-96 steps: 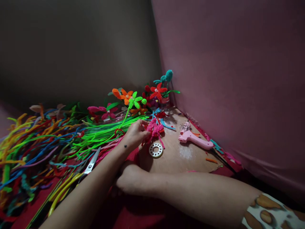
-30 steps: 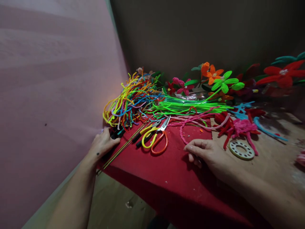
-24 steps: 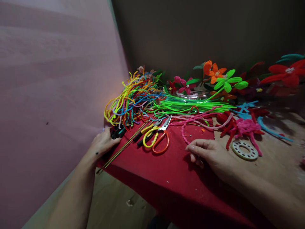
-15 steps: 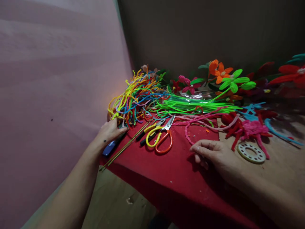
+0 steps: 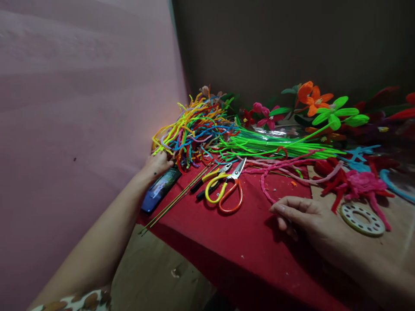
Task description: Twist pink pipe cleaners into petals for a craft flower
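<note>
My left hand point(image 5: 158, 166) reaches to the near left edge of a tangled pile of coloured pipe cleaners point(image 5: 191, 129); its fingertips are hidden, so its grip cannot be made out. Under its wrist lies a dark blue phone-like object point(image 5: 160, 188). My right hand point(image 5: 296, 214) is pinched at the end of a pink fuzzy strand point(image 5: 265, 185), above the red cloth point(image 5: 207, 229). Between the hands lie scissors point(image 5: 227, 188) with one yellow and one red handle, pliers point(image 5: 212, 176) and thin green sticks point(image 5: 178, 196).
Bright green stems point(image 5: 279, 144) lie behind the scissors. Fuzzy flowers point(image 5: 314, 101) stand along the back. A round disc with holes point(image 5: 362, 219) and a pink and red fuzzy bundle point(image 5: 363, 183) are at the right. A pale wall point(image 5: 81, 108) bounds the left side.
My left hand has moved further into the pile's edge, uncovering more of the phone-like object. The view has shifted slightly left; my right hand keeps its pinch at the pink strand.
</note>
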{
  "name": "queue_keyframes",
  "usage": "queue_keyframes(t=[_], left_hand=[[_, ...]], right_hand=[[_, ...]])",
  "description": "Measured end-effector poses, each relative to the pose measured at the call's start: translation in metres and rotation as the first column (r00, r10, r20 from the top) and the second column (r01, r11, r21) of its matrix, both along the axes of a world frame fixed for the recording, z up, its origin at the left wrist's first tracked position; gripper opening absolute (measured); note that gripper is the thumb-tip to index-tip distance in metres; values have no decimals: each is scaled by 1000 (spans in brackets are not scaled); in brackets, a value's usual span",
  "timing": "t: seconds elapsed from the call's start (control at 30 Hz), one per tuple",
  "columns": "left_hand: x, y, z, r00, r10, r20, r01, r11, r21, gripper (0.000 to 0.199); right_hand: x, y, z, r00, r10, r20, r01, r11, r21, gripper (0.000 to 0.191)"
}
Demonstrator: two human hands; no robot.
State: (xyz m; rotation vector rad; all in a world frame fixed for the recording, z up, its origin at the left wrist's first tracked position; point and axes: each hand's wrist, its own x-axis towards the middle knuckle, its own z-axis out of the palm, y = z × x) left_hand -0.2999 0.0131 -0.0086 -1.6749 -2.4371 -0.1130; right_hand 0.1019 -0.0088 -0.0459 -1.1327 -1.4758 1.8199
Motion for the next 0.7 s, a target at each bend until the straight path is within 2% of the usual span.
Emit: queue_keyframes(t=[0.33,0.57,0.7], left_hand=[[0,4,3,988,41,-148,-48,998,-46,44],[-6,3,-4,992,8,-128,-11,1000,-28,48],[-9,0,-3,996,-19,-86,16,999,-35,45]], right_hand=[[-1,1,-3,1000,-7,6,7,1000,-3,31],[0,1,-3,1000,9,0,-9,1000,-5,31],[0,0,-2,1000,4,-8,-4,1000,-6,30]])
